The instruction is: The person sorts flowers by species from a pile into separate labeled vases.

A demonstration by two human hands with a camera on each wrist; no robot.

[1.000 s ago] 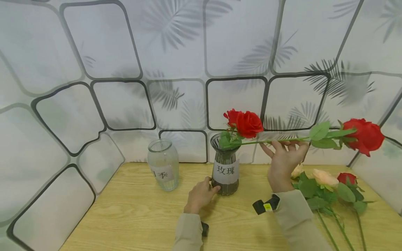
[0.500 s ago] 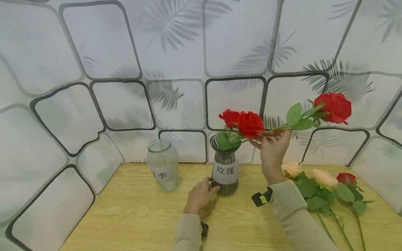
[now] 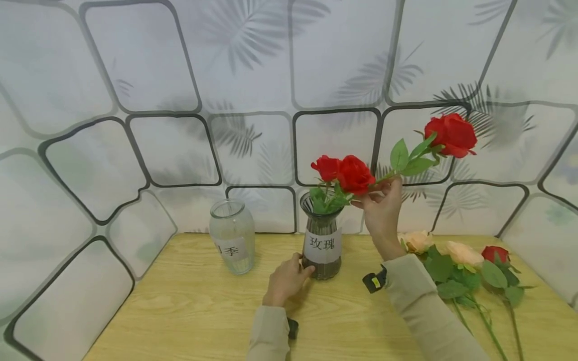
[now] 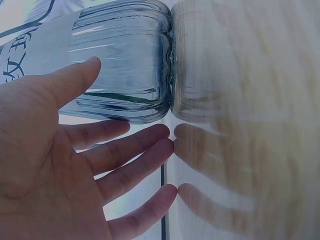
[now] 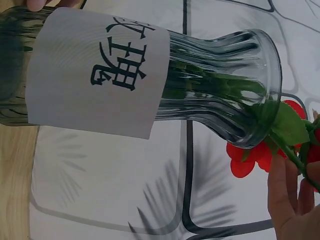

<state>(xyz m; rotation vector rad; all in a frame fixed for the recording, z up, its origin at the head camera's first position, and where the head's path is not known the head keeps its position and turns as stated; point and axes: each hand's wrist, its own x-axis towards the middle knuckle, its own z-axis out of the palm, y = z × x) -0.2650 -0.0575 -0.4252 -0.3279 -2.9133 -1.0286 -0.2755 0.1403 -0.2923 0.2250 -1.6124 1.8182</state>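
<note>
A dark ribbed glass vase (image 3: pixel 321 224) with a white paper label (image 3: pixel 322 245) stands upright on the table. Two red roses (image 3: pixel 355 175) lean from its mouth. At the vase's base, my left hand (image 3: pixel 287 281) touches the glass; its thumb (image 4: pixel 75 82) lies over the side and the other fingers are spread, fairly straight. My right hand (image 3: pixel 383 214), just right of the rim, pinches the green stem of another red rose (image 3: pixel 451 135). That rose slants up to the right. The lower end of its stem is hidden behind the blooms and leaves at the vase mouth.
To the left stands a clear glass vase (image 3: pixel 232 224) with its own paper label. On the right side of the wooden table (image 3: pixel 194 316) lie peach flowers (image 3: pixel 462 253) and one red rose (image 3: pixel 495 253) with leafy stems. A patterned backdrop (image 3: pixel 253 150) rises behind.
My right hand has moved left and up toward the vase mouth. The held rose has swung from nearly level to slanting, its bloom now higher and further left. My left hand stays at the base.
</note>
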